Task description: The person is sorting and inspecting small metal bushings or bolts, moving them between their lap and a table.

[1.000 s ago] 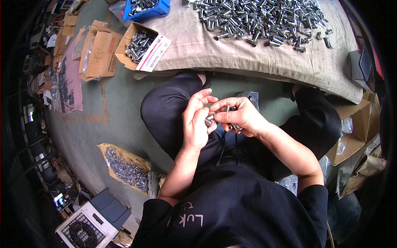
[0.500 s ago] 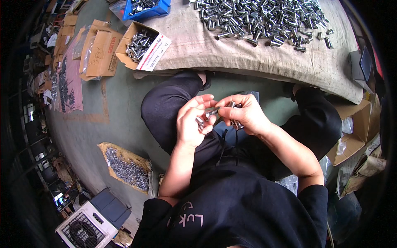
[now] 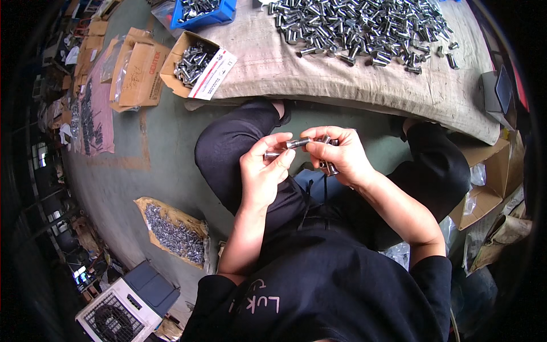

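Note:
Between my two hands lies a short shiny metal bolt (image 3: 298, 142), its left end pinched by the thumb and fingers of my left hand (image 3: 259, 179). Another metal piece (image 3: 272, 154) shows inside that hand, partly covered by the fingers. My right hand (image 3: 348, 161) touches the bolt's right end with its fingertips. Several more bolts (image 3: 329, 168) are bunched in its curled fingers, their ends sticking out below and above. Both hands are above my lap, nearer to me than the cloth-covered table (image 3: 342, 85). On that cloth spreads a big pile of similar bolts (image 3: 364, 28).
An opened carton of bolts (image 3: 211, 74) stands at the table's left corner, beside a blue bin (image 3: 213, 16). Further left is a brown cardboard box (image 3: 137, 80). Small metal parts (image 3: 176, 233) fill a tray on the floor, near a fan unit (image 3: 117, 313). Another carton (image 3: 487, 188) sits at right.
The bolt between my hands has risen slightly and now lies more level across the fingertips. My left fingers have shifted and closed nearer its end. The right hand still holds its bunch.

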Demonstrator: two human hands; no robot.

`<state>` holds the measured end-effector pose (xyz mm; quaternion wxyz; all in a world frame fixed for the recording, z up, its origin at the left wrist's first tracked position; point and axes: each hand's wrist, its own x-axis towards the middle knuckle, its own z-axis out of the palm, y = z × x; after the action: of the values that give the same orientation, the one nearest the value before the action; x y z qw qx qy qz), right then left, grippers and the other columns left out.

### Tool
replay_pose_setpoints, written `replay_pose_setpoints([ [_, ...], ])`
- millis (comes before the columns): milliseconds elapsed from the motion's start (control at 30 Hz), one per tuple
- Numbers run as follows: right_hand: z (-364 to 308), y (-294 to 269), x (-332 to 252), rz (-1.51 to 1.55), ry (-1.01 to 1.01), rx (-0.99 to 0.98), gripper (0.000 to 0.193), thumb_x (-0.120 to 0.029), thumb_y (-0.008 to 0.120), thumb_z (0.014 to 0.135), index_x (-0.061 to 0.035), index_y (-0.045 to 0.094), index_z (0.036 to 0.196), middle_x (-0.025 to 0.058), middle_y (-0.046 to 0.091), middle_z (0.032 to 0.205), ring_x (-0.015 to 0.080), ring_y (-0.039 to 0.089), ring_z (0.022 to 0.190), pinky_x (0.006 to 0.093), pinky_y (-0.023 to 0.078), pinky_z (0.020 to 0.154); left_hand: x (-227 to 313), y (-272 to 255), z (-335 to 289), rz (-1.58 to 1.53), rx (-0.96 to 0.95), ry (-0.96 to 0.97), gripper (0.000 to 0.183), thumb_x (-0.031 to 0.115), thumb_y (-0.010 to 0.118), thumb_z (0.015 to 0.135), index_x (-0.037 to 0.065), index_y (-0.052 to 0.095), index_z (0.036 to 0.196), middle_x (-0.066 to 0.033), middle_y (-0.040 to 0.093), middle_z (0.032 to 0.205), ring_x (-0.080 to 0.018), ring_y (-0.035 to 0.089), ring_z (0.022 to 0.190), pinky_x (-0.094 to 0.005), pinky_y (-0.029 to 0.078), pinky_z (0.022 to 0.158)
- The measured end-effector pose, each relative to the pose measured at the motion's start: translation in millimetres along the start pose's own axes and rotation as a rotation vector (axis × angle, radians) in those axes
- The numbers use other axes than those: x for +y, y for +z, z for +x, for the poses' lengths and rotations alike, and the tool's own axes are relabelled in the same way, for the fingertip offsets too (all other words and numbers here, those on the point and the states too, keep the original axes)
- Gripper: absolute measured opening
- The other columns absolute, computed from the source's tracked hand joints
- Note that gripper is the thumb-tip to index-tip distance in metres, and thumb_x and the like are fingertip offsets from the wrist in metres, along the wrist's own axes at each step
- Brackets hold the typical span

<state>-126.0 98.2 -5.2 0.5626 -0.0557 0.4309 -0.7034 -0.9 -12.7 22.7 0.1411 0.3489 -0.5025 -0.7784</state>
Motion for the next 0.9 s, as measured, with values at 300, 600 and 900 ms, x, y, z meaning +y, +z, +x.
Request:
replay_pose_setpoints([
  [300,-1.6,-0.6,-2.6,0.042,0.012,-0.002,0.021,-0.006,0.065,0.075,-0.0005,0.061,0.095,0.0031,0.059,0.068,0.0062,0.052,0.051,0.0178,0.036,0.042,-0.6,3.8,1.1,-0.037,0.036,0.053,0.024,0.0,0.06,0.08,-0.001,0.055,0.103,-0.0019,0.056,0.081,-0.0004,0.044,0.059,-0.0136,0.032,0.045],
  [600,0.0,-0.1,2.5,0.078,0.032,0.021,0.021,-0.006,0.065,0.075,-0.0011,0.061,0.095,0.0029,0.059,0.069,0.0069,0.052,0.051,0.0185,0.036,0.041,1.1,4.8,0.6,0.005,0.035,0.105,0.023,-0.004,0.059,0.078,-0.002,0.055,0.1,-0.0032,0.056,0.087,-0.004,0.051,0.07,-0.0146,0.041,0.06],
  [900,3.6,-10.8,1.2,0.326,0.12,-0.075,0.017,-0.016,0.06,0.077,-0.0031,0.057,0.088,0.0089,0.057,0.076,0.0139,0.053,0.056,0.0219,0.038,0.039,0.8,3.9,4.1,-0.15,-0.028,0.046,0.03,0.004,0.046,0.087,0.0,0.043,0.116,-0.0123,0.052,0.107,-0.0079,0.052,0.077,-0.0158,0.038,0.055],
])
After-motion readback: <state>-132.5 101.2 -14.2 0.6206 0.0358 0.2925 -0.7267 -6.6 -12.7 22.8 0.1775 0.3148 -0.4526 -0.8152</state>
